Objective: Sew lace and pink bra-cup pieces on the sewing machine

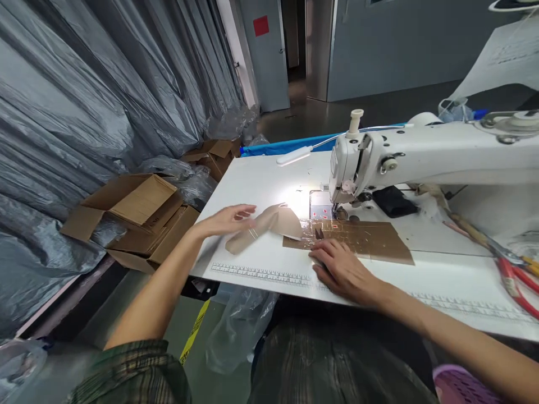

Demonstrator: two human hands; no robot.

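My left hand (229,220) is slightly blurred, with its fingers stretched out over the left part of a beige fabric piece (288,223). Whether it touches the fabric I cannot tell. My right hand (343,269) rests low at the table's front, fingers curled around small thread snips (319,233), whose dark pointed tips stick out beyond the fingers. Under the tips lies a brown board (374,238) covered with clear tape, flat beside the needle area. The white sewing machine (349,163) stands behind it, its lamp lighting the fabric.
A printed ruler (261,274) runs along the front edge of the white table (256,174). At the right lie red-handled scissors (511,280) and a black cloth piece (394,201). Cardboard boxes (143,202) stand on the left, near a silver curtain (84,84).
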